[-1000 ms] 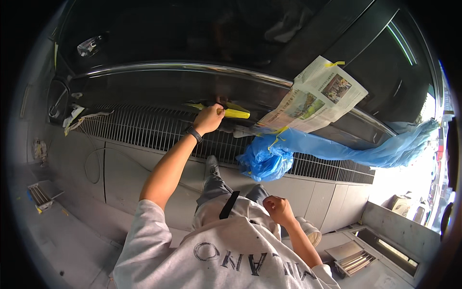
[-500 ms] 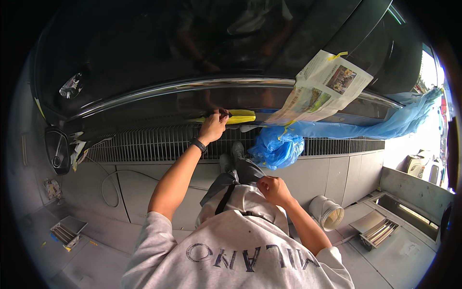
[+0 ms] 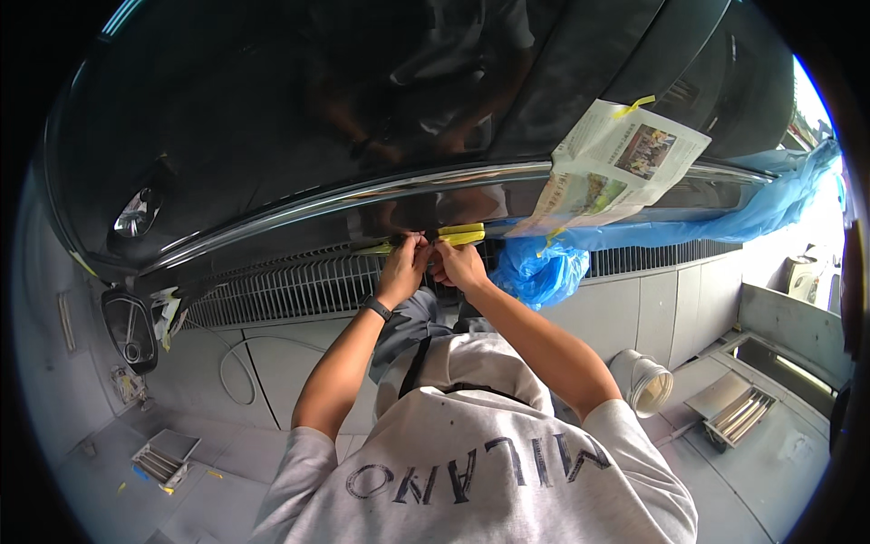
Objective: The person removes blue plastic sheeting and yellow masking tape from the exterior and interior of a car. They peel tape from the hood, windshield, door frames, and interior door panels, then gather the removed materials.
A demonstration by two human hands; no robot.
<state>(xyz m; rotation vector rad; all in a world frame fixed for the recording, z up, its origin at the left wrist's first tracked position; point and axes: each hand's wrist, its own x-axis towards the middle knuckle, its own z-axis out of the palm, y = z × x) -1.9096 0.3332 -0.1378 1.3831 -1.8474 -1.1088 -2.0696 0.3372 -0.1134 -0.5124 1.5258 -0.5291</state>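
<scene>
A dark, glossy car body panel (image 3: 299,100) rises in front of me, with a bright trim strip (image 3: 399,184) along it. Below the trim, yellow masking tape (image 3: 467,234) covers a long, narrow piece on the panel. My left hand (image 3: 404,272) is closed in a pinch at the tape, near the middle of the covered piece. Right beside it, my right hand (image 3: 460,265) has its fingers bent together, almost touching the left fingertips. What lies between the right fingers is hidden.
Newspaper (image 3: 625,163) is taped over the panel to the right, above bunched blue plastic film (image 3: 542,272). A floor grating (image 3: 290,290) runs beneath the car. A side mirror (image 3: 130,328) juts out at left. A white bucket (image 3: 642,385) stands behind me on the right; a hose (image 3: 237,376) lies at left.
My right hand has come up from my waist to join the left at the yellow tape. The left hand stays at the tape, its fingers shifted. The view has shifted slightly.
</scene>
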